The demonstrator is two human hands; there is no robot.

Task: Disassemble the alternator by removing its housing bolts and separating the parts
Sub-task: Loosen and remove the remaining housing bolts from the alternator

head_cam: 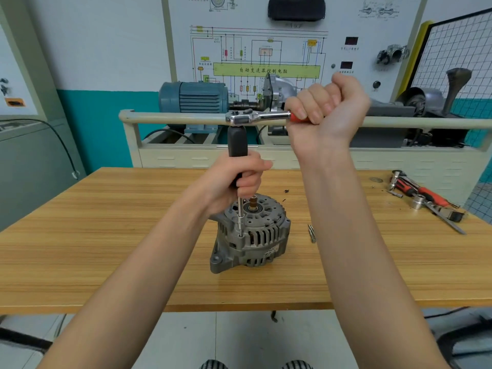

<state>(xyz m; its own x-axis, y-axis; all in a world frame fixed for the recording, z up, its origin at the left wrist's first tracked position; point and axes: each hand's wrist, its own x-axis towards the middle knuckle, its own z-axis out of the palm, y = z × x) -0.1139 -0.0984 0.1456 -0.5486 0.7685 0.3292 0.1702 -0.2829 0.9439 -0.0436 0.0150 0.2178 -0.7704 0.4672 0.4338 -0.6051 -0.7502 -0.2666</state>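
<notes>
A grey alternator (253,237) stands upright on the wooden table (106,235), its shaft end pointing up. A black-handled driver (235,141) stands vertically over it, and its thin metal shaft with a bit reaches down to a housing bolt (241,235) on the alternator's near left rim. My left hand (237,182) grips the lower part of the black handle. A chrome ratchet (255,117) with a red grip sits across the top of the driver. My right hand (327,102) grips the ratchet's red handle, fist closed.
Two small bits (311,233) lie on the table right of the alternator. Loose tools lie at the table's far right: a red-handled tool (423,193), a socket (416,202) and a file. Behind the table stands a training bench with a blue motor (194,97) and a wiring diagram board.
</notes>
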